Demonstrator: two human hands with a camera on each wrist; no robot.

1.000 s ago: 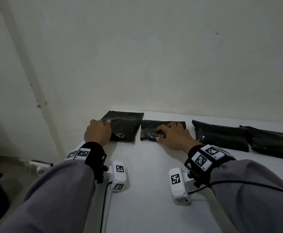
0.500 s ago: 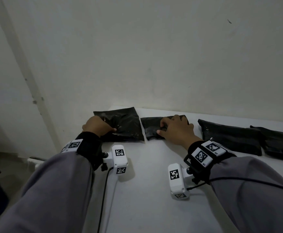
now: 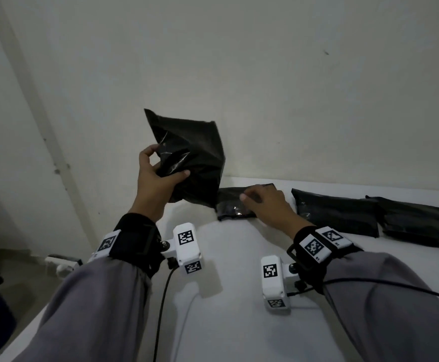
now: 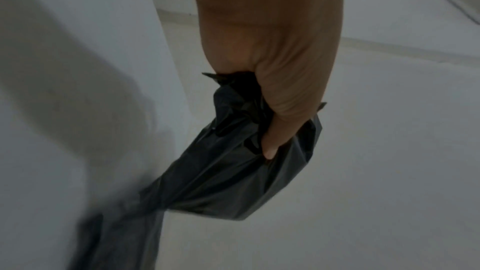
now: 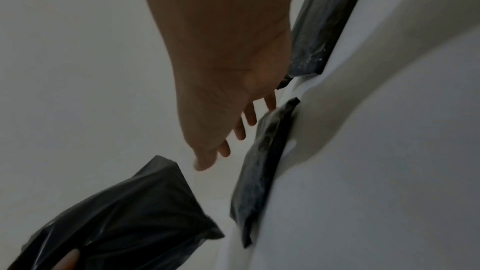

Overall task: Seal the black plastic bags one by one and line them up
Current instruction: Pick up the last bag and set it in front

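My left hand (image 3: 158, 176) grips a crumpled black plastic bag (image 3: 192, 155) by its near edge and holds it up above the white table (image 3: 234, 296) at the far left; the same bag (image 4: 233, 176) hangs from my curled fingers (image 4: 270, 145) in the left wrist view. My right hand (image 3: 262, 202) hovers with relaxed, spread fingers (image 5: 244, 126) just over a small flat black bag (image 3: 232, 205) that lies on the table. Whether they touch that small bag (image 5: 262, 163) I cannot tell. The lifted bag (image 5: 124, 219) shows at the lower left there.
Two more filled black bags (image 3: 336, 212) (image 3: 419, 223) lie in a row to the right along the wall (image 3: 265, 87). The table's left edge drops to the floor (image 3: 17, 283). Cables run from the wrist cameras across the near table.
My left hand has lifted the leftmost bag off the table and raised it in front of the wall. My right hand has eased off the small bag, its fingers now spread.
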